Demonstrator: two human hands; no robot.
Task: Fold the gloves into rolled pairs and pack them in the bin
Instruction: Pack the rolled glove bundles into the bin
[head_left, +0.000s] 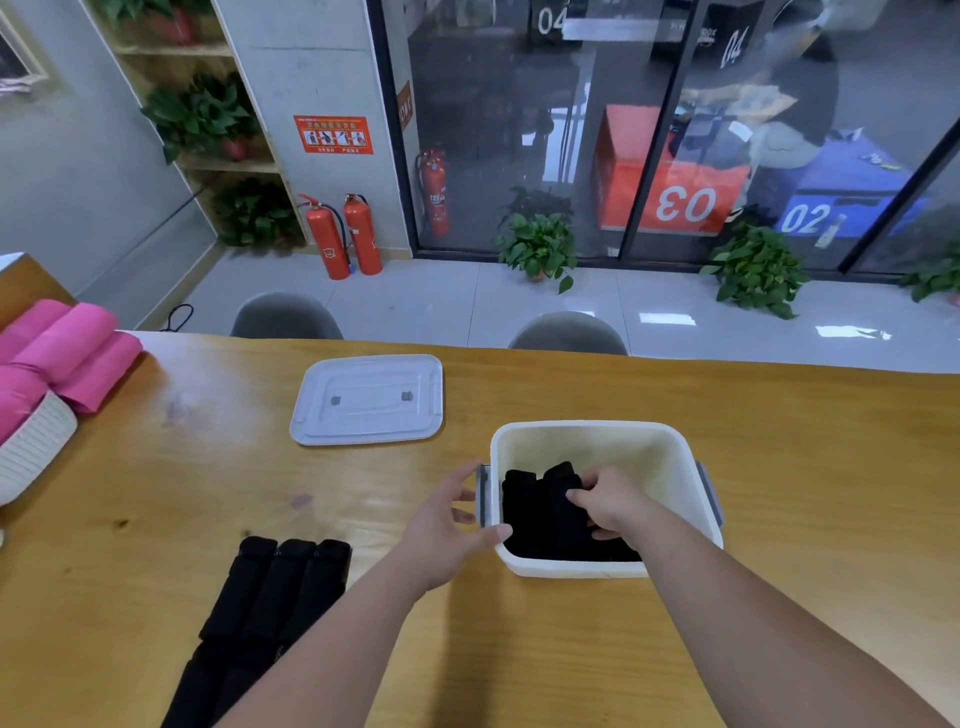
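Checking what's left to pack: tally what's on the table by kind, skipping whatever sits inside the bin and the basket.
Bin: 1
Lid: 1
Basket: 1
Gloves laid out: 3
Total: 6
Not counted: rolled gloves in the bin, partly under the right hand.

Wooden table (805, 441), two grey chairs (285, 314), glossy tiled floor (441, 301), glass partition (493, 130), potted plants (537, 247), red fire extinguishers (327, 236)
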